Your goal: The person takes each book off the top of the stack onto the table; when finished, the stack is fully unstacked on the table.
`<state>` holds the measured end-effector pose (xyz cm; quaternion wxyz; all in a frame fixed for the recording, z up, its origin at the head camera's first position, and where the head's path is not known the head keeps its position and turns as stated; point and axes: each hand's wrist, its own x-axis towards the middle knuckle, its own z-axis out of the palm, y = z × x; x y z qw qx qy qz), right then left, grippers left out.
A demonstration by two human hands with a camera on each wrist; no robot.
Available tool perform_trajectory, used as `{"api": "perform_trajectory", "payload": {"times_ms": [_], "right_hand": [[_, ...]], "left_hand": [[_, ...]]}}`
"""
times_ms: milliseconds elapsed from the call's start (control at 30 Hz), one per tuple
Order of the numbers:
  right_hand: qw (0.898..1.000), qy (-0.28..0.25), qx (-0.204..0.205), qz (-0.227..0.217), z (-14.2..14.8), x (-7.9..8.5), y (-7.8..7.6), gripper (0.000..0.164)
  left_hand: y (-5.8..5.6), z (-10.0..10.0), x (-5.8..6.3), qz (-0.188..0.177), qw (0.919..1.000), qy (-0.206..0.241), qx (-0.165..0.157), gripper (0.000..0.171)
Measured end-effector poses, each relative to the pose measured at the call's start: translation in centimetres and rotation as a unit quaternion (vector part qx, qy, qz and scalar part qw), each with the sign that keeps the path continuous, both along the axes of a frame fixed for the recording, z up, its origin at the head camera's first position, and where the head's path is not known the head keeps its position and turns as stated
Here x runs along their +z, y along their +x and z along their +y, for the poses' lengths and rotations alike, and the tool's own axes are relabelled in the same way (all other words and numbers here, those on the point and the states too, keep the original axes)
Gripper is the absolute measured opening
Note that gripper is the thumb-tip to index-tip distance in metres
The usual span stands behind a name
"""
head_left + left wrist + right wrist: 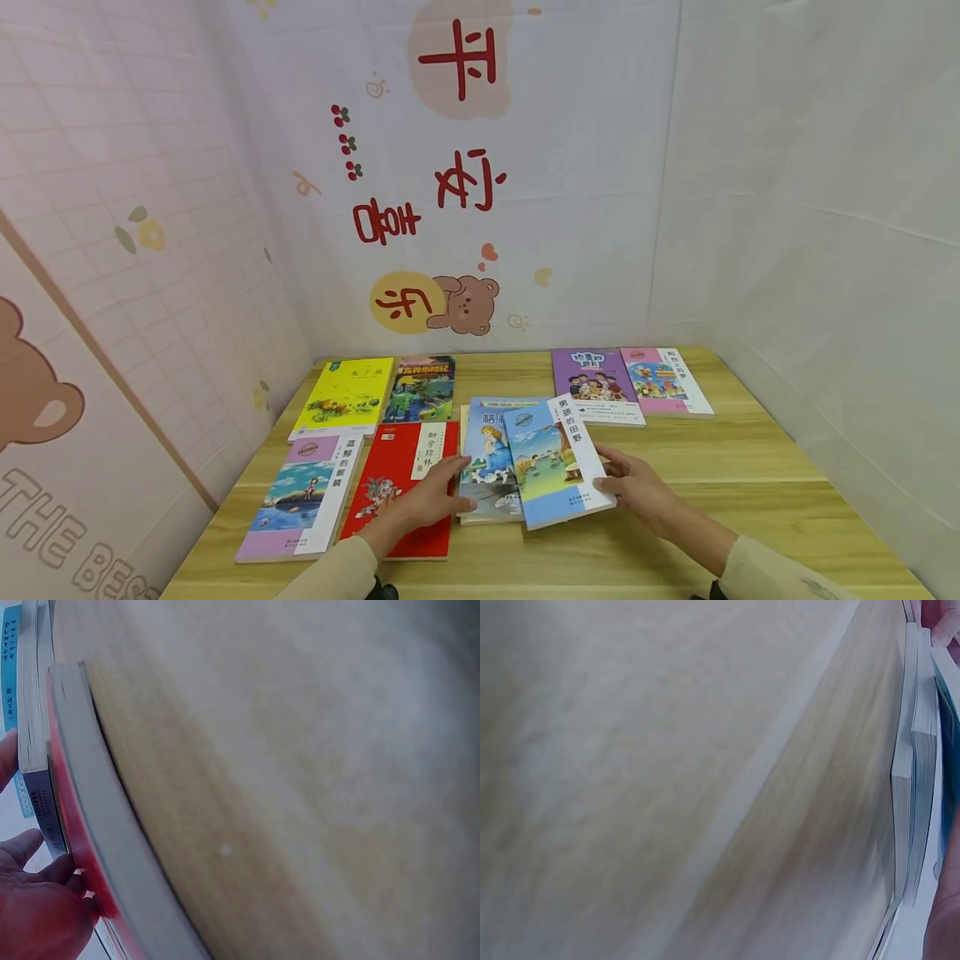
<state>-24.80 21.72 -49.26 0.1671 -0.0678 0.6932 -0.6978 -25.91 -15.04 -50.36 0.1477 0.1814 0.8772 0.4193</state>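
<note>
My right hand (637, 492) pinches the right edge of a thin paperback book (551, 467), thumb on its white cover strip. That book is tilted and raised, overlapping a book with a girl in a blue dress (491, 467) in the head view. A second book (902, 787) lies under the girl-cover book, their page edges showing in the right wrist view. My left hand (431, 500) reaches over a red book (405, 500), thumb and fingers spread, fingertips right at the girl-cover book's left edge. In the left wrist view, the left hand (41, 900) is beside the red book's edge.
A lilac book (300, 500) lies at the front left. Behind it are a yellow book (345, 396) and a dark green book (420, 392). A purple book (596, 387) and a pink book (663, 383) lie at the back right. White cloth walls (585, 208) enclose the wooden table (742, 492).
</note>
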Motion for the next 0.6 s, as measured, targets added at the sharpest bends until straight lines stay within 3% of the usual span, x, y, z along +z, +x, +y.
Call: {"api": "perform_trajectory", "payload": {"times_ms": [600], "right_hand": [[0.996, 0.05, -0.071, -0.009, 4.9, 1.2, 2.1, 0.074]], "left_hand": [[0.1, 0.0, 0.1, -0.003, 1.0, -0.004, 0.008, 0.077]]}}
